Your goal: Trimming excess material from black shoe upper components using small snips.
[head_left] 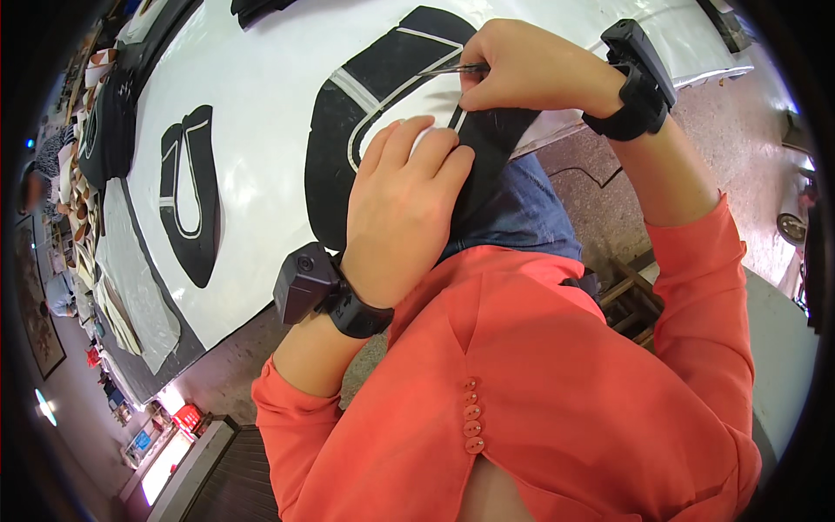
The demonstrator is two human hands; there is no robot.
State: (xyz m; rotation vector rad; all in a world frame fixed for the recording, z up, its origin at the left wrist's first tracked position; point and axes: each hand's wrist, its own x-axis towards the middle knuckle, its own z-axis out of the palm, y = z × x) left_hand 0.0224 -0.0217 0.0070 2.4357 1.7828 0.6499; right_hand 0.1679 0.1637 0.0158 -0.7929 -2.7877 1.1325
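Right hand: grip closed, thumb and fingers pinching a slim, pointed metal tool. Exact tool type can't be told; most of its handle is inside the fist. Tip is at a white strip on the large, rounded, flat black piece, touching or just above, can't tell which. Left hand: palm down, fingers slightly spread, lying on the same piece, grip not closed round anything.

Piece sits at the near edge of the glossy white table, partly over the edge toward the blue denim trousers. White strips outline a U shape on it, plus a wider pale band at upper left.

Both wrists carry a boxy black device on a strap, left and right; any markings too small to read.

Left on the table, apart from the hands: smaller pointed black piece, same U outline. Beyond it, dark stacked material and a crumpled translucent plastic sheet. Lower left, past the table: red box-like container, contents can't be made out.
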